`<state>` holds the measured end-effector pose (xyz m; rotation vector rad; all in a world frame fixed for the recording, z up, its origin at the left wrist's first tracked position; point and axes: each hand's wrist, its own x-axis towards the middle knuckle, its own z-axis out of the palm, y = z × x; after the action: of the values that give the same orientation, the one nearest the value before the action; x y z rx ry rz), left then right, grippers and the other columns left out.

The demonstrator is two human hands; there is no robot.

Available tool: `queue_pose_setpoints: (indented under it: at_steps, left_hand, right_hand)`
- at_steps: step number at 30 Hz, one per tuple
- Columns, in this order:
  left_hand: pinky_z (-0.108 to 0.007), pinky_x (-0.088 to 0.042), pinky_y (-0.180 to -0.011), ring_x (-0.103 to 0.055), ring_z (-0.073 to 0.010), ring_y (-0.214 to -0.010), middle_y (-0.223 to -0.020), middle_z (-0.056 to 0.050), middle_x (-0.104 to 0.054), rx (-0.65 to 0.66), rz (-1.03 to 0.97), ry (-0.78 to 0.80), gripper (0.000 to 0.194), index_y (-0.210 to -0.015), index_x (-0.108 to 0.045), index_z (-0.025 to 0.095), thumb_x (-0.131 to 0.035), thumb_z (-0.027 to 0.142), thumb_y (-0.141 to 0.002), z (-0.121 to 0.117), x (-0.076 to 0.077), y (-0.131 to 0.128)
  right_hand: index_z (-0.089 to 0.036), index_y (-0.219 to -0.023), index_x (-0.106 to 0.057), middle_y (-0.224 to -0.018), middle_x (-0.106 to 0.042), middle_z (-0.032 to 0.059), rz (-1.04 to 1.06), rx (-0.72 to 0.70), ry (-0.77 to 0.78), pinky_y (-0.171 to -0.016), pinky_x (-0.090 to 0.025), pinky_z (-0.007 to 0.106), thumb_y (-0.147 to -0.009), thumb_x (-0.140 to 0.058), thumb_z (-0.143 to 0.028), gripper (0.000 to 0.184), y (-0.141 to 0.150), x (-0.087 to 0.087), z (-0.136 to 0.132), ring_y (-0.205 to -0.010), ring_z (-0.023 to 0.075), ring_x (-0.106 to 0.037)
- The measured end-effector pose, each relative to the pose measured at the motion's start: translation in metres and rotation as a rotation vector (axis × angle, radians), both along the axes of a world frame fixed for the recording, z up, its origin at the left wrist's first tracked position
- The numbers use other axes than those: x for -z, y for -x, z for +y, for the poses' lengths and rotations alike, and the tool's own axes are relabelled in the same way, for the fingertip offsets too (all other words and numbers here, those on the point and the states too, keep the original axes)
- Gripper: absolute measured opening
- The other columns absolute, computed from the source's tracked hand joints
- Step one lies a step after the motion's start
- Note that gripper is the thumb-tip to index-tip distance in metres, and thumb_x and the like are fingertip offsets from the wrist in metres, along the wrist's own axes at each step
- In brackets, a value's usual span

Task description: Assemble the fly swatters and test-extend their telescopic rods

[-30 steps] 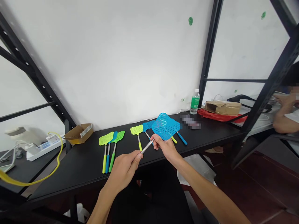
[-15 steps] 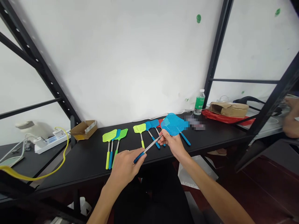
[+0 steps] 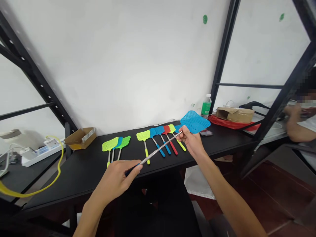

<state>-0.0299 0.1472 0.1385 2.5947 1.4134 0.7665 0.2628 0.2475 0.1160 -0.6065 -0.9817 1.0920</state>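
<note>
Between my hands a blue fly swatter is held slantwise above the table's front, its metal rod drawn out long. My left hand is closed round its dark blue handle, most of which the fingers hide. My right hand pinches the rod just below the perforated head. Behind it, a row of yellow-green, blue and red swatters lies on the black table. Left of that row are three more swatters, yellow-green, blue and green, whose lower handles my left hand partly covers.
An open cardboard box and a white power strip with a yellow cable are at left. A green-labelled bottle stands by the rack post. Farther right are a torn carton on red plastic and another person's arm.
My hands have moved apart, left hand down-left and right hand up-right, and the swatter's rod has lengthened between them. The view has shifted slightly, showing more of the person at right.
</note>
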Motion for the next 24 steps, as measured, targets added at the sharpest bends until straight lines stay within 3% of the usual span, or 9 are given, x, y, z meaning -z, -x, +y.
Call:
queue_pose_setpoints:
  at_steps: [5, 10, 13, 17, 24]
  left_hand:
    - [-0.021, -0.05, -0.069, -0.07, -0.0183, -0.081, -0.1, -0.002, -0.077, -0.071, 0.043, 0.0, 0.033, -0.107, -0.073, 0.026, -0.049, 0.045, -0.095, 0.004, 0.006, 0.009]
    - [-0.022, -0.045, -0.056, -0.061, -0.0134, -0.052, -0.086, 0.001, -0.076, -0.197, 0.12, -0.043, 0.035, -0.108, -0.069, 0.026, -0.047, 0.05, -0.094, 0.007, 0.007, 0.011]
    - [-0.023, -0.043, -0.053, -0.055, -0.0116, -0.045, -0.083, 0.003, -0.074, -0.207, 0.137, -0.046, 0.034, -0.11, -0.066, 0.028, -0.045, 0.05, -0.094, 0.007, 0.006, 0.005]
    - [-0.022, -0.042, -0.052, -0.054, -0.0115, -0.044, -0.078, 0.006, -0.072, -0.212, 0.146, -0.027, 0.034, -0.117, -0.061, 0.03, -0.044, 0.05, -0.095, 0.007, 0.008, -0.005]
    - [-0.024, -0.043, -0.056, -0.064, -0.0154, -0.055, -0.08, 0.004, -0.074, -0.204, 0.163, -0.041, 0.037, -0.109, -0.067, 0.03, -0.044, 0.055, -0.094, 0.012, 0.015, -0.007]
  right_hand:
    - [-0.017, -0.077, -0.066, -0.058, -0.058, -0.0018, 0.028, -0.056, 0.05, -0.051, -0.048, 0.023, -0.075, -0.075, -0.054, 0.038, 0.003, -0.003, -0.005, -0.056, 0.0137, -0.064]
    - [-0.018, -0.096, -0.071, -0.061, -0.059, -0.0017, -0.002, -0.261, 0.066, -0.048, -0.043, 0.021, -0.082, -0.068, -0.056, 0.041, 0.013, -0.002, -0.014, -0.054, 0.0119, -0.062]
    - [-0.017, -0.096, -0.072, -0.062, -0.06, -0.0008, -0.019, -0.335, 0.066, -0.047, -0.043, 0.021, -0.082, -0.066, -0.058, 0.044, 0.02, -0.001, -0.016, -0.053, 0.0117, -0.061]
    - [-0.016, -0.091, -0.073, -0.063, -0.06, 0.0001, -0.023, -0.357, 0.033, -0.046, -0.043, 0.021, -0.082, -0.063, -0.063, 0.049, 0.022, 0.002, -0.015, -0.052, 0.0117, -0.061]
    - [-0.015, -0.086, -0.074, -0.058, -0.058, -0.0001, -0.062, -0.314, 0.042, -0.047, -0.043, 0.022, -0.083, -0.057, -0.067, 0.055, 0.019, 0.004, -0.014, -0.049, 0.0111, -0.058]
